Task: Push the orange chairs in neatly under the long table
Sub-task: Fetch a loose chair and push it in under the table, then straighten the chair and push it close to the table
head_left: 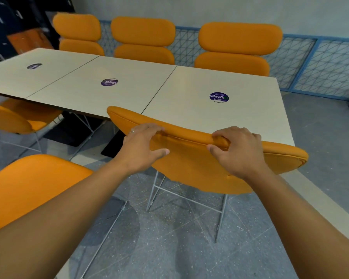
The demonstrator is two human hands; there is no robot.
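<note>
Head view: left hand (141,147) and right hand (237,151) grip the orange chair (189,168) backrest, which hides its seat.

Orange chairs (193,164) all round, pale cream tabletop (129,89) dotted with purple round stickers (219,97), speckled grey floor (169,248), blue lattice fence (320,65)

Even, soft indoor light is seen; faint shadows are cast on the floor (169,238); edges are bent by wide-angle distortion.
</note>
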